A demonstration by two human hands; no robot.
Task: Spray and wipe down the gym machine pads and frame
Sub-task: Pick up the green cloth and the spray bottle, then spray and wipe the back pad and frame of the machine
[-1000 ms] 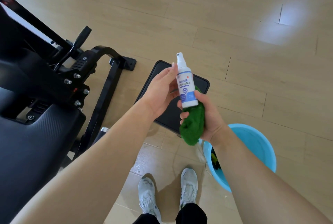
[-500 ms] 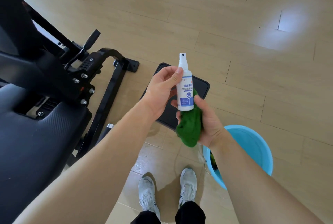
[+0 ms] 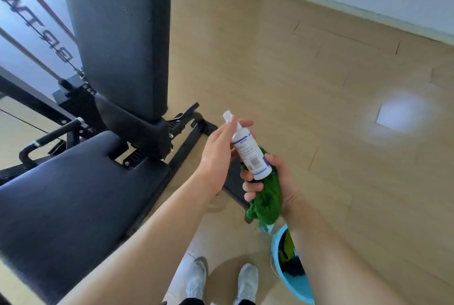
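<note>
A white spray bottle (image 3: pixel 248 153) tilts between both hands over the floor. My left hand (image 3: pixel 218 155) grips its upper part, thumb lying along the neck by the nozzle. My right hand (image 3: pixel 275 187) holds the bottle's base together with a bunched green cloth (image 3: pixel 266 202) that hangs below the palm. The gym machine stands to the left: a black seat pad (image 3: pixel 73 196), an upright black back pad (image 3: pixel 122 34) and a black steel frame (image 3: pixel 181 147) on the floor.
A light blue bucket (image 3: pixel 293 282) with dark and green cloths inside stands on the floor by my right foot. A black floor mat (image 3: pixel 234 189) lies under the hands. A white wall and baseboard run along the far right.
My view has lifted and turned left, bringing the back pad and seat pad into sight. The bottle has tipped leftward and my left hand has closed round its upper part.
</note>
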